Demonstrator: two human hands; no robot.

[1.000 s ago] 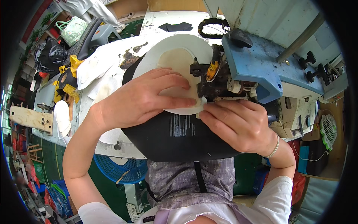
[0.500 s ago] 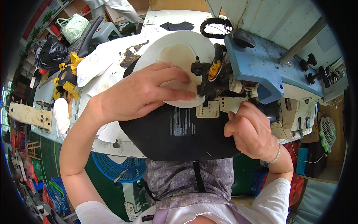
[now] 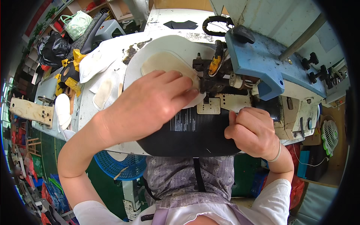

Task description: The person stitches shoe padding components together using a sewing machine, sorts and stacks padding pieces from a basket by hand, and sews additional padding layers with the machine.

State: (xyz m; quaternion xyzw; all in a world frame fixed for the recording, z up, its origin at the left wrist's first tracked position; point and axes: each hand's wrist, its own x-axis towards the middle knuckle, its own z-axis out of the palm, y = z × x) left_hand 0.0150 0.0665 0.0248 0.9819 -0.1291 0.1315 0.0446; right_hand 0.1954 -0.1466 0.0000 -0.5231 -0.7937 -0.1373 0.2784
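Note:
A large rounded white piece [image 3: 135, 62] with a smooth beige patch [image 3: 159, 62] lies at the head of a sewing-type machine [image 3: 215, 73]. Its right edge is beside the dark metal parts. My left hand [image 3: 150, 101] bends over the piece, fingers drawn together, fingertips on its near right edge by the machine head. My right hand [image 3: 253, 131] is curled into a fist at the right of the black work surface [image 3: 191, 142], near the cream metal plate [image 3: 209, 106]. Whatever its fingers may hold is hidden.
Several white cut pieces [image 3: 103, 92] lie on the table to the left, near a black and yellow roll [image 3: 70, 77]. A blue basket [image 3: 123, 168] sits below the table edge. The blue machine arm [image 3: 262, 56] rises at the right. A black cut piece [image 3: 180, 24] lies at the back.
The white piece has turned and shifted left, its beige patch now farther left. My left hand has come nearer and its fingers have drawn together. My right fist has barely moved.

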